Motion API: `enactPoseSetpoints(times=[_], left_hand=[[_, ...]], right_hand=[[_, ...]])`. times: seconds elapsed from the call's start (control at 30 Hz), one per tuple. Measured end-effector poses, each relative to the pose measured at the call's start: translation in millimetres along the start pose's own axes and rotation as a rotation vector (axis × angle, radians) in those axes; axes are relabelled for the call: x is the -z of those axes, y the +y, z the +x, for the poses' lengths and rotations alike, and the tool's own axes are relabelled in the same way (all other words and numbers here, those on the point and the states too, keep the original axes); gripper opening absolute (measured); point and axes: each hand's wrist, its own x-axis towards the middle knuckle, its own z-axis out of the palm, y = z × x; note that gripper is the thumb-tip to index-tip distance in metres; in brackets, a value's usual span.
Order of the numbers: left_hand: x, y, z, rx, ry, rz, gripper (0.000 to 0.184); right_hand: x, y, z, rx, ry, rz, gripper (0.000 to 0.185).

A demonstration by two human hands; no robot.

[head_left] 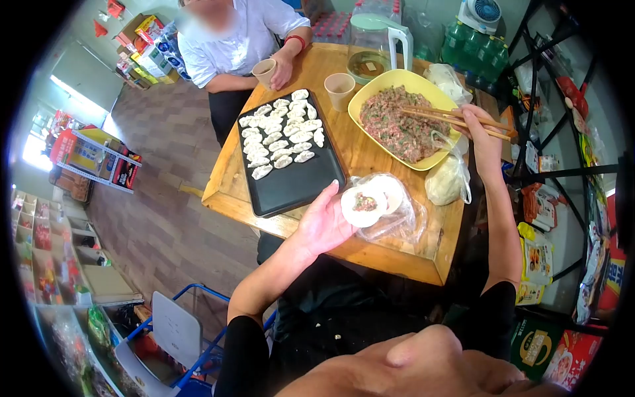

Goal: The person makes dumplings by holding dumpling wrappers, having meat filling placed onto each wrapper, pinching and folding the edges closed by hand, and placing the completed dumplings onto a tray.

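On the fingers of my left hand (321, 225) rests a round dumpling wrapper (358, 217) with a small lump of meat filling in its middle. My right hand (481, 129) grips a pair of wooden chopsticks (440, 116), whose tips are in the minced meat filling (395, 126) in the yellow bowl (433, 161). Partly hidden behind the held wrapper, more pale wrappers (393, 193) lie on a clear plastic bag (405, 228). Left of them, a black tray (291, 190) carries several rows of folded dumplings (272, 135), its near part bare.
Across the wooden table (430, 248) a seated person holds a paper cup (264, 71). Another cup (340, 92) and a lidded pitcher (374, 49) stand near the bowl. A tied bag of dough (446, 182) sits at right. A chair (177, 331) and shelves flank me.
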Motion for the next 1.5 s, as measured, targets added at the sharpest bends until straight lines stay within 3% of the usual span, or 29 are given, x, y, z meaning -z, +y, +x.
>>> enactPoseSetpoints(times=[0.27, 0.57, 0.77, 1.03, 1.17, 1.23, 1.3, 1.5], left_hand=[[1.9, -1.8, 3.1, 0.014, -0.006, -0.049, 0.064], [7.8, -2.9, 6.8, 0.042, -0.038, -0.127, 0.063], [5.5, -0.2, 9.3, 0.020, -0.051, -0.035, 0.064], [8.1, 12.5, 21.2, -0.016, -0.009, -0.066, 0.064], [12.8, 18.7, 35.4, -0.023, -0.092, -0.114, 0.063], [0.8, 22.4, 36.5, -0.027, -0.018, -0.111, 0.063], [-4.0, 22.8, 35.8, -0.042, -0.017, -0.099, 0.064], [-8.3, 19.1, 24.4, -0.010, -0.039, -0.058, 0.065]], right_hand=[[2.6, 3.2, -10.6, 0.019, 0.063, 0.042, 0.026], [6.7, 18.7, -9.5, -0.050, -0.018, 0.035, 0.027], [4.7, 21.9, -4.2, 0.014, 0.059, 0.001, 0.027], [4.7, 4.8, -18.8, -0.044, 0.045, 0.202, 0.024], [6.0, -14.0, -34.7, -0.150, 0.004, 0.253, 0.024], [1.3, -23.3, -49.4, -0.162, -0.034, 0.245, 0.025], [-0.7, -27.6, -60.9, -0.171, -0.253, 0.236, 0.024], [-13.9, -41.5, -80.1, -0.077, -0.408, 0.112, 0.020]])
